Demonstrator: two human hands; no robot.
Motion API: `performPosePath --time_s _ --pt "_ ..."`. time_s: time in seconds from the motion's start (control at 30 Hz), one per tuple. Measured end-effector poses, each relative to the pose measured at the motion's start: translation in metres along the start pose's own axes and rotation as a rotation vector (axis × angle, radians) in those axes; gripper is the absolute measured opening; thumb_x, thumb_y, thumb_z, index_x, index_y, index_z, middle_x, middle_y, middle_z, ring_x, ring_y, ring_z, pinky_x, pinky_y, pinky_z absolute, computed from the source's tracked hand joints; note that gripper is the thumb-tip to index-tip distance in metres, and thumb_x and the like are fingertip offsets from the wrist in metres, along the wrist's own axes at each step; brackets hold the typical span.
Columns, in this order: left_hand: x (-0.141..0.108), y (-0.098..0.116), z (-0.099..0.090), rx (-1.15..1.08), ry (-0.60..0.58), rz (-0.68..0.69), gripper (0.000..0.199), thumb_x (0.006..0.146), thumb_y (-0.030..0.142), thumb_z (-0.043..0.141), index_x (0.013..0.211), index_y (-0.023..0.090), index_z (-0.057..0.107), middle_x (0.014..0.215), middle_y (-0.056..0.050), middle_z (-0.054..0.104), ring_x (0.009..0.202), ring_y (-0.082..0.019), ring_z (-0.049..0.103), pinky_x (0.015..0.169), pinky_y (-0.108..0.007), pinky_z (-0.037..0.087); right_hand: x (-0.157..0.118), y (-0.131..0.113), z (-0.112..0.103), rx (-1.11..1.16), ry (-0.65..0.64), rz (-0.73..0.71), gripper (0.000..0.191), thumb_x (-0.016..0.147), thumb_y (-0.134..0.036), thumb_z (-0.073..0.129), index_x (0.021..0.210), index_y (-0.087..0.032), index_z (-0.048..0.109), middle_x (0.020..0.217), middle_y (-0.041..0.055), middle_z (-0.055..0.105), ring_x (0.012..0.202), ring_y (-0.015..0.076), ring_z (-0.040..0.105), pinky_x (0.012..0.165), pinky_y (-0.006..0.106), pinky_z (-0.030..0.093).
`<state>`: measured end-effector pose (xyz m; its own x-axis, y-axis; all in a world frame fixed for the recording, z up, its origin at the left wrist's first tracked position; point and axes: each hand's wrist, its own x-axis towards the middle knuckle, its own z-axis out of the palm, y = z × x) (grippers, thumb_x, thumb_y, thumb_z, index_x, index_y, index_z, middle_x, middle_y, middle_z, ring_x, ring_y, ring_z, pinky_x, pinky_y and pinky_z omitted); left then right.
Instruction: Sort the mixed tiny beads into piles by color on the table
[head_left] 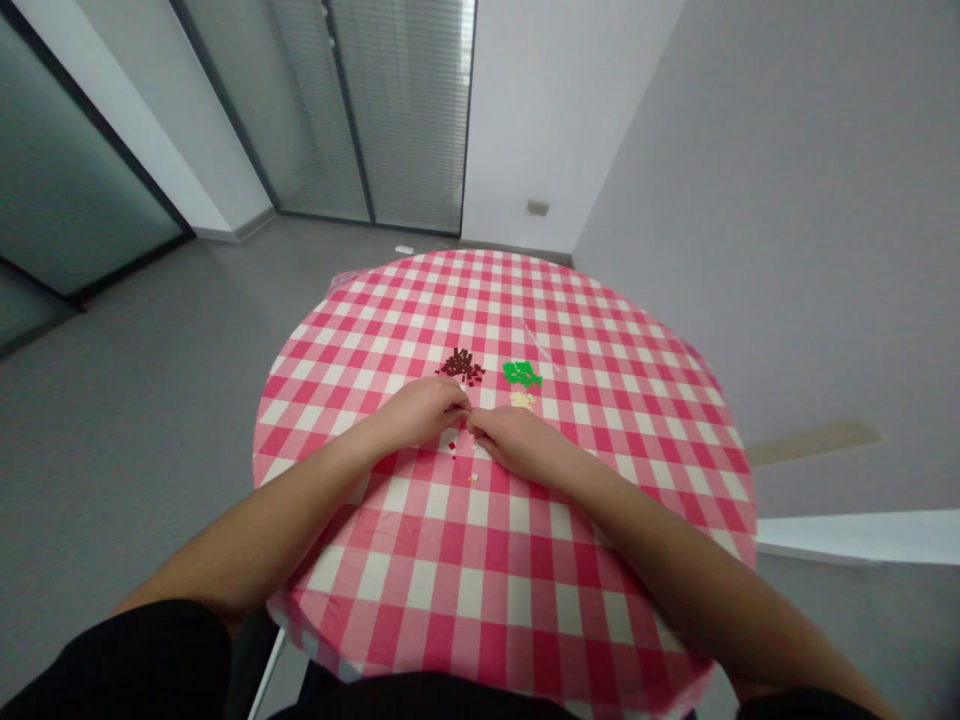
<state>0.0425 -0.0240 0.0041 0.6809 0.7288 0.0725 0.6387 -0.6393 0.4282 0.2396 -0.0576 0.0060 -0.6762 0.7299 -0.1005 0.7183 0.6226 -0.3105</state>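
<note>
My left hand (429, 408) and my right hand (511, 437) meet at the fingertips over the middle of the table. The fingers of both are curled and pinched together, and whatever sits between them is too small to make out. Just beyond my left hand lies a pile of small dark brown pieces (460, 366). Past my right hand is a heap of green pieces (522, 374), with a few cream-coloured pieces (523, 400) nearer to me. A tiny red piece (452, 446) and a small white piece (474, 478) rest on the cloth below the hands.
A red-and-white checked cloth (491, 590) covers the round table. Glass partitions (405, 110) stand beyond it at the left, and a grey wall (810, 220) rises at the right. A small white object (404, 249) lies on the floor past the far edge.
</note>
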Motion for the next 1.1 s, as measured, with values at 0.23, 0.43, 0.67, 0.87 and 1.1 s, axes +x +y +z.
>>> performPosePath --time_s 0.23,0.43,0.67,0.87,1.1 --pt "0.0 -0.001 0.001 0.009 0.002 0.006 0.019 0.091 0.017 0.057 0.088 0.017 0.076 0.089 -0.006 0.072 0.085 -0.019 0.063 0.075 -0.028 0.044 -0.005 0.001 -0.009 0.083 0.073 0.063 0.012 0.087 -0.009 0.052 0.084 -0.018 0.059 0.08 0.006 0.068 0.071 0.0178 0.058 0.062 0.028 0.034" --pt "0.0 0.004 0.004 -0.066 -0.008 0.025 0.02 0.093 0.021 0.056 0.089 0.018 0.076 0.093 -0.006 0.074 0.088 -0.018 0.064 0.08 -0.028 0.046 -0.031 0.039 -0.023 0.364 0.264 0.178 0.012 0.079 -0.01 0.059 0.08 -0.019 0.053 0.075 0.0011 0.066 0.068 0.0147 0.06 0.062 0.025 0.04" --pt "0.005 0.019 0.014 -0.062 -0.059 0.052 0.023 0.092 0.018 0.053 0.095 0.017 0.076 0.098 -0.008 0.073 0.093 -0.02 0.066 0.084 -0.03 0.047 -0.044 0.048 -0.019 0.339 0.2 0.171 0.01 0.079 -0.01 0.059 0.08 -0.019 0.054 0.077 0.0011 0.067 0.067 0.0146 0.061 0.061 0.025 0.042" --pt "0.004 0.025 0.015 -0.212 -0.002 0.041 0.019 0.093 0.021 0.056 0.091 0.018 0.074 0.092 -0.006 0.074 0.086 -0.017 0.064 0.08 -0.028 0.046 -0.046 0.048 -0.024 0.289 0.22 0.135 0.015 0.079 -0.004 0.056 0.084 -0.018 0.061 0.08 0.0022 0.07 0.071 0.0148 0.063 0.065 0.025 0.044" --pt "0.003 0.033 0.018 -0.684 0.05 -0.158 0.02 0.087 0.031 0.062 0.084 0.016 0.074 0.069 -0.001 0.067 0.059 -0.011 0.055 0.059 -0.023 0.04 -0.045 0.023 -0.022 0.275 0.388 0.001 0.01 0.088 -0.023 0.063 0.079 -0.02 0.062 0.083 0.0037 0.071 0.074 0.0158 0.064 0.068 0.027 0.046"
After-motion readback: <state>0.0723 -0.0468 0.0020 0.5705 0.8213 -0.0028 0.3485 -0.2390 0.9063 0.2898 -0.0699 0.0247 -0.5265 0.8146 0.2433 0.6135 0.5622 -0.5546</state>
